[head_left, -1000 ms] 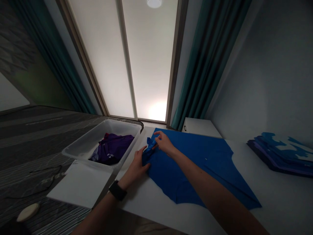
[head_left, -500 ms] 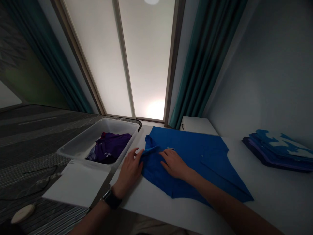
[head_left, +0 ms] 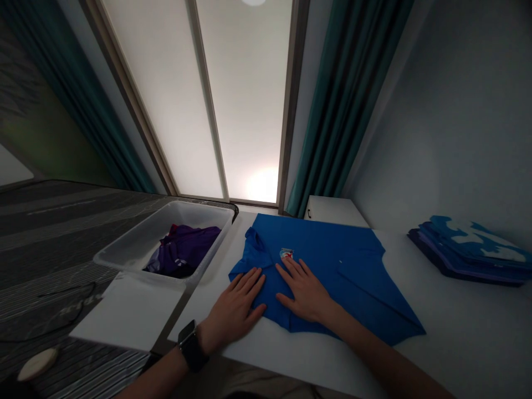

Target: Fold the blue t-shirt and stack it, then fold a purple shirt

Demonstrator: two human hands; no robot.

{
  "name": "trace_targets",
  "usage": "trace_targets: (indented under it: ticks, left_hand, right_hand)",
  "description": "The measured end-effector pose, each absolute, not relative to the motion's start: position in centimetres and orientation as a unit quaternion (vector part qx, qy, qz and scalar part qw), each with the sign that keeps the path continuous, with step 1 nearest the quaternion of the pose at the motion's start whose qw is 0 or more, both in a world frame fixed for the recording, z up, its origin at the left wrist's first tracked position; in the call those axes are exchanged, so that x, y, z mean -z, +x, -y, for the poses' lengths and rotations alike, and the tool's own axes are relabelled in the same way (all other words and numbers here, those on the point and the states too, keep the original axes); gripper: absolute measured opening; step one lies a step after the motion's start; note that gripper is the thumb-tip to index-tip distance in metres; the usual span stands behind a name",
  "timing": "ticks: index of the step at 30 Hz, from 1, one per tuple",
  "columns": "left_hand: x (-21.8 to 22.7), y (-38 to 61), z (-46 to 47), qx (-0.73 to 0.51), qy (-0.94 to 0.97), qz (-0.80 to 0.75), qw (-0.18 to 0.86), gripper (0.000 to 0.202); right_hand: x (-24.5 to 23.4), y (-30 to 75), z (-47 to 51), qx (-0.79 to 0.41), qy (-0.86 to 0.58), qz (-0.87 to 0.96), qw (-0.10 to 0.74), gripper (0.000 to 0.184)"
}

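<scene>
A blue shirt (head_left: 320, 238) lies spread on the white table (head_left: 286, 354). Its collar end, on the left, is slightly rumpled, and a small red and white print shows on its chest. My left hand (head_left: 235, 310), with a dark watch on the wrist, rests flat on the shirt's near left corner, fingers stretched out. On the shirt's near middle part, just below the print, lies my right hand (head_left: 305, 291), its fingers spread. Neither hand grips the cloth.
To the left stands a clear plastic bin (head_left: 124, 249) with purple clothes (head_left: 187, 246) inside. A stack of folded clothes (head_left: 469, 252) sits on the table's right side. Behind the table is a white cabinet (head_left: 336, 211). A white board (head_left: 128, 310) lies in front of the bin.
My left hand has let go of the shirt's left edge and now lies flat on it. My right hand has slid nearer to me, uncovering the print.
</scene>
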State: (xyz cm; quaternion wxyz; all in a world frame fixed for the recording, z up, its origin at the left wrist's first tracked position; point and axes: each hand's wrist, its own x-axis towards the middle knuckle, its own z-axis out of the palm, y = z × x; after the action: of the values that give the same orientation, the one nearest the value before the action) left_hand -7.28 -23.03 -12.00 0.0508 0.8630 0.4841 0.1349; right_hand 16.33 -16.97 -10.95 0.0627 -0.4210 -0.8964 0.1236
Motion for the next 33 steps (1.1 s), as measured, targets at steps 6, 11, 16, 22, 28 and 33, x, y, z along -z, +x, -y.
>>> trace_targets:
  ticks: [6, 11, 16, 22, 28, 33]
  left_hand:
    - [10.5, -7.9, 24.0, -0.137, 0.882, -0.449, 0.042, 0.059]
    - [9.0, -8.8, 24.9, -0.097, 0.916, -0.382, 0.069, 0.057]
    - [9.0, -10.0, 25.6, -0.130, 0.892, -0.427, 0.072, 0.049]
    - [9.4, -10.3, 25.8, -0.143, 0.885, -0.439, 0.065, 0.049]
    - [9.9, -10.4, 25.8, -0.152, 0.882, -0.443, 0.052, 0.049]
    - [10.1, -10.5, 26.0, -0.144, 0.882, -0.447, 0.036, 0.049]
  right_hand:
    - [11.3, 16.4, 16.7, -0.119, -0.415, 0.899, 0.074, 0.066]
    - [10.1, 15.4, 14.8, -0.096, -0.437, 0.884, 0.132, 0.035]
    - [8.9, 12.5, 12.8, -0.065, -0.494, 0.857, 0.130, 0.027]
    - [9.1, 9.2, 12.7, -0.021, -0.499, 0.861, 0.093, 0.028]
    - [8.6, 8.8, 12.2, -0.134, -0.493, 0.845, 0.161, 0.013]
    - [7.6, 11.5, 10.1, -0.280, -0.499, 0.784, 0.241, 0.013]
